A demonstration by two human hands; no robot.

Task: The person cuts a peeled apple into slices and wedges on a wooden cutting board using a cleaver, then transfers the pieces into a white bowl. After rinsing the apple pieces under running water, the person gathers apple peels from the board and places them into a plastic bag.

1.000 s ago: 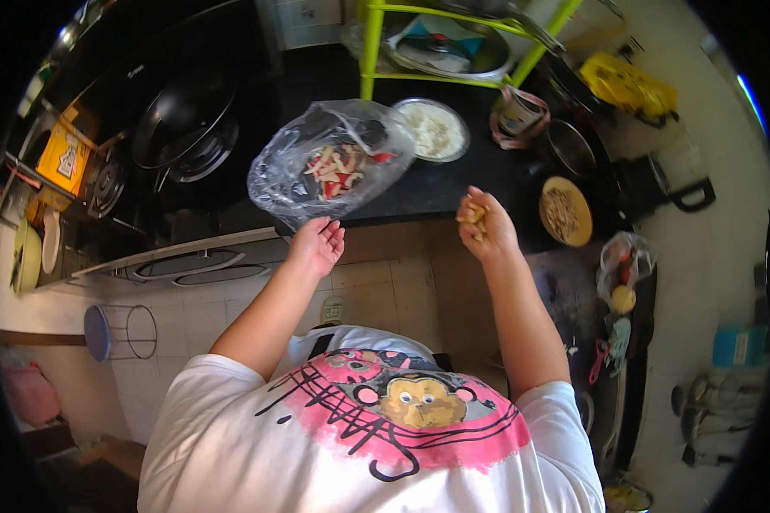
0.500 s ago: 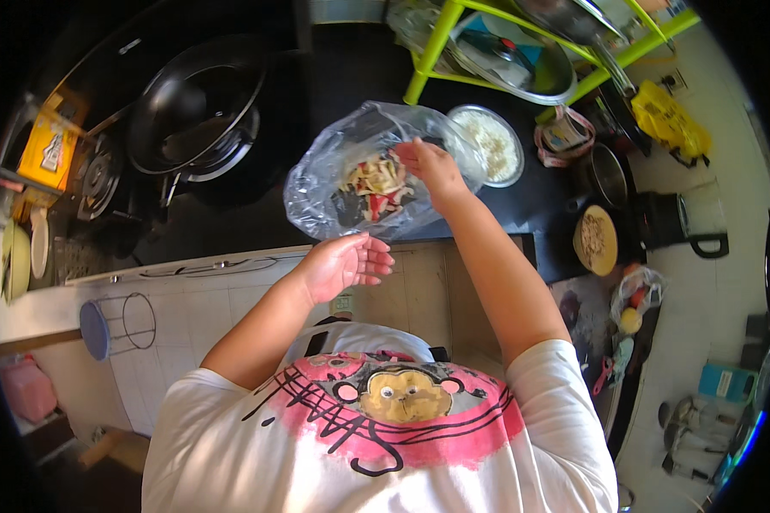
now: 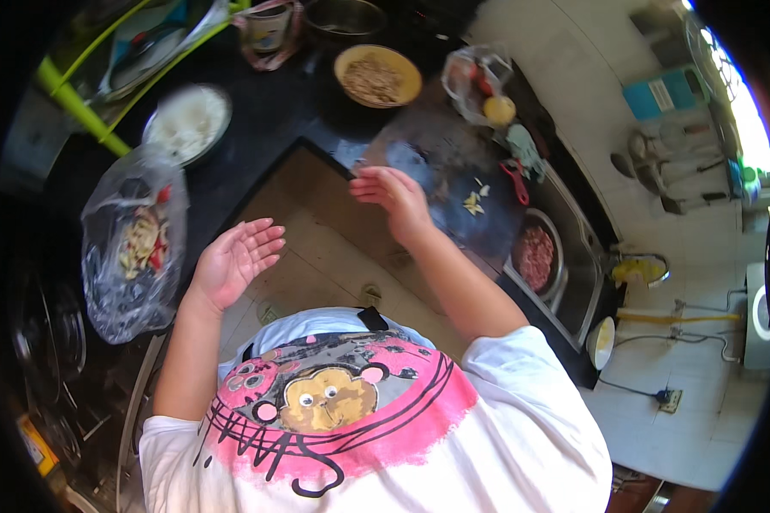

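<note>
My left hand (image 3: 236, 262) is held palm up with its fingers stretched out and nothing in it. Left of it, a clear plastic bag (image 3: 103, 286) lies on the black counter, with red and pale yellowish scraps (image 3: 145, 242) inside. My right hand (image 3: 392, 202) hangs over the counter's front edge, its fingers extended and thumb apart, with nothing visible in it. Close to its right, a few pale yellow pieces (image 3: 473, 203) lie on the dark, wet-looking board or counter surface (image 3: 441, 162).
Beyond my hands stand a white-filled bowl (image 3: 188, 124), a yellow bowl of brownish pieces (image 3: 376, 79) and a bag of produce (image 3: 479, 81). A red-handled peeler (image 3: 515, 181) lies near a metal bowl of minced meat (image 3: 536, 256) by the sink (image 3: 583, 286). A green rack (image 3: 77, 107) rises far left.
My view and body have turned right, away from the stove toward the sink side. My right hand has left the plastic bag, which now lies at the left. My left hand stays open.
</note>
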